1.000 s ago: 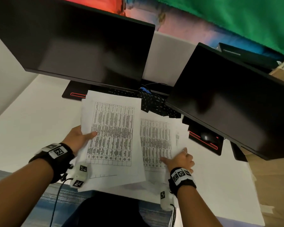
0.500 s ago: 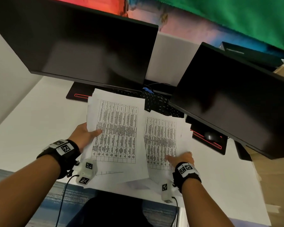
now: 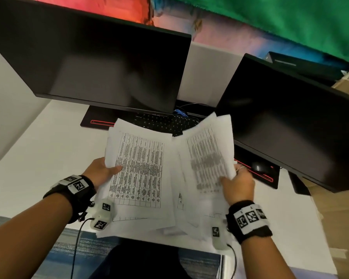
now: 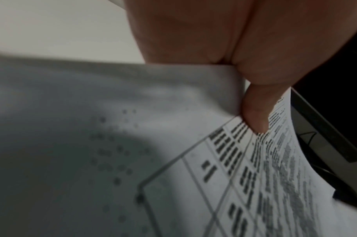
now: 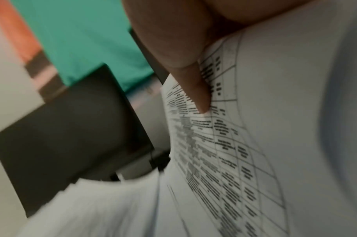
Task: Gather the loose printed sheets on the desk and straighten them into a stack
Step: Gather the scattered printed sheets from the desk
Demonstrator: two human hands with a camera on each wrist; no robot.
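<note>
At the far left, the white desk surface [image 3: 38,150] ran under a large dark monitor [image 3: 101,63] whose black base with a thin red line [image 3: 98,122] sat toward the back. The left hand [image 3: 101,172] gripped a bundle of white printed sheets bearing a black-ruled table of small text [image 3: 139,168]. Its thumb [image 4: 254,110] lay across the top page near the left edge, while the other fingers were tucked beneath and hidden. That bundle was lifted off the desk, its pages slightly fanned at the lower edge and not squared. The table filled most of the top page, with dense dark rows in its middle and a broad blank margin below.

Behind the papers a black keyboard [image 3: 159,122] was partly covered by their upper corners. To the right, a second batch of white printed sheets with the same gridded table [image 3: 208,158] rose tilted, its top leaning toward the right monitor and its print smeared by blur. Several page edges showed splayed along its upper and lower borders. The right hand [image 3: 238,185] pinched this batch at its right edge, thumb [image 5: 199,89] pressed on the printed face; how many sheets it held could not be told. The two batches overlapped near the middle, low down. Farther right stood a second dark monitor [image 3: 286,121], and a black mouse [image 3: 258,167] lay on its red-lined base.
</note>
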